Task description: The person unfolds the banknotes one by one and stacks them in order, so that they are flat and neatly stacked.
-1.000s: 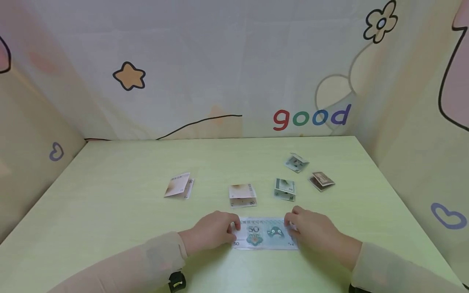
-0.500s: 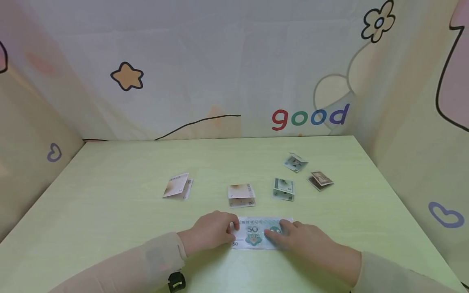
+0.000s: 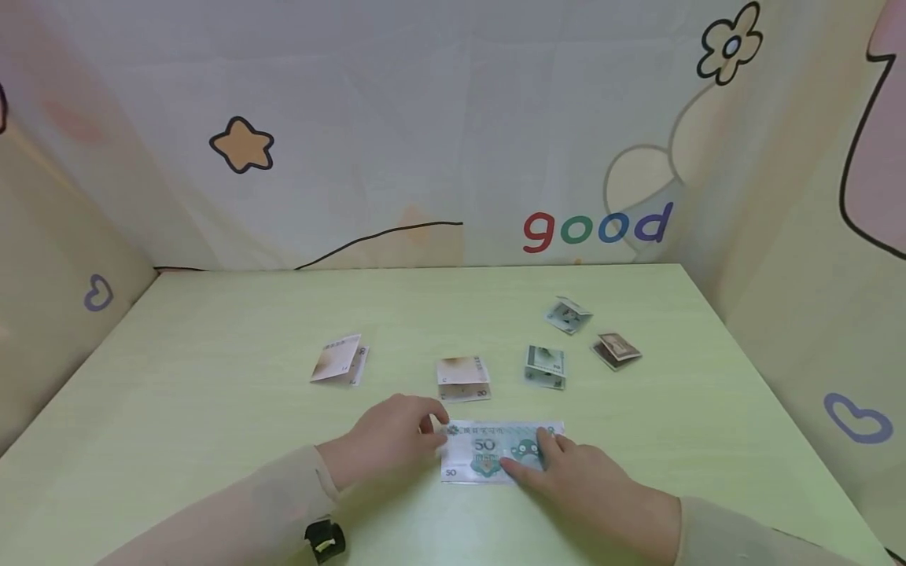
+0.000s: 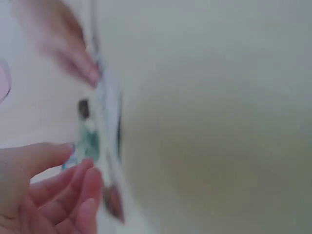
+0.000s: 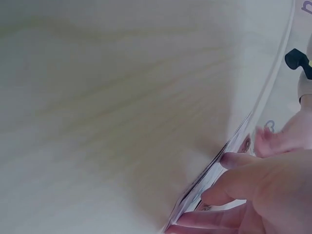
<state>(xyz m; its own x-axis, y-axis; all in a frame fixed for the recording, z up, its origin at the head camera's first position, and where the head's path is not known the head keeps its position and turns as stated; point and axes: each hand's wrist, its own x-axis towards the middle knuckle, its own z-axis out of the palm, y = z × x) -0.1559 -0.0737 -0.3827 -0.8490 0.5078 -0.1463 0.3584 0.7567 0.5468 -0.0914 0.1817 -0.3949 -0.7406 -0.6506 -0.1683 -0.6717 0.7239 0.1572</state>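
A flat blue-green play banknote [image 3: 467,474] marked 50 lies on the table before me, with a cartoon figure on its right half. My right hand [image 3: 594,491] rests on that half, its thumb and extended fingers pressing the paper down; the right wrist view shows these fingers [image 5: 226,187] along the note's edge. By the left edge hovers my left hand [image 3: 389,440], fingertips right at the border. In the blurred left wrist view, a gap shows between its thumb and loosely bent fingers [image 4: 90,190], with nothing held.
Several folded notes stand farther back: a pinkish one [image 3: 336,362] at left, another pinkish one [image 3: 463,371] in the middle, a green one [image 3: 545,363], a grey-green one [image 3: 569,317] and a brown one [image 3: 619,347] at right. Printed cloth walls [image 3: 368,141] enclose the table.
My right hand has shifted left from the note's right edge onto its face. The left hand has let go of the left edge and drawn slightly up and away.
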